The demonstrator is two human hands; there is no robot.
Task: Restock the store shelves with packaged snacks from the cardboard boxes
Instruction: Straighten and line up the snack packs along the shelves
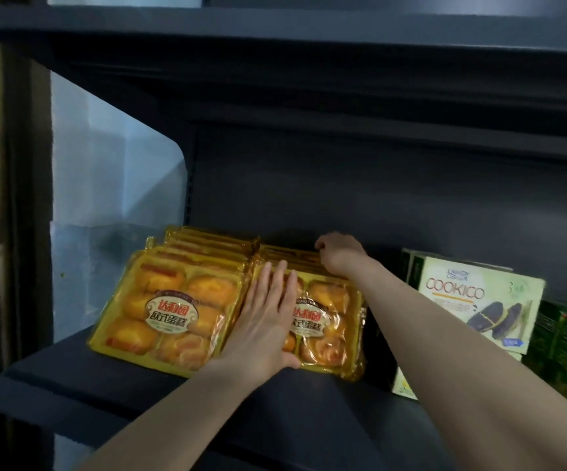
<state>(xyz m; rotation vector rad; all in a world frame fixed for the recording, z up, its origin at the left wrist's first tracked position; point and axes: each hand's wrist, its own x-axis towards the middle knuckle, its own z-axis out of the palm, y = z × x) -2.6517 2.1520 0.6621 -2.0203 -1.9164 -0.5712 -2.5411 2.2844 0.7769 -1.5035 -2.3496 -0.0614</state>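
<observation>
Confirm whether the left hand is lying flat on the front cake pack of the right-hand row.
Yes, the left hand lies open, palm down, on the front yellow cake pack of the right-hand row.

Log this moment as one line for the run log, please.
stage: squaring cake packs | left hand: flat on front of right stack | right hand: at stack's back top | left stack: leaning | Cookico box: right

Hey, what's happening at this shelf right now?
A person is lining up yellow cake packs on a dark store shelf. The left hand lies flat on the front pack of the right row, and the right hand reaches to the back of that row. A left row stands beside it, with Cookico boxes to the right.
</observation>
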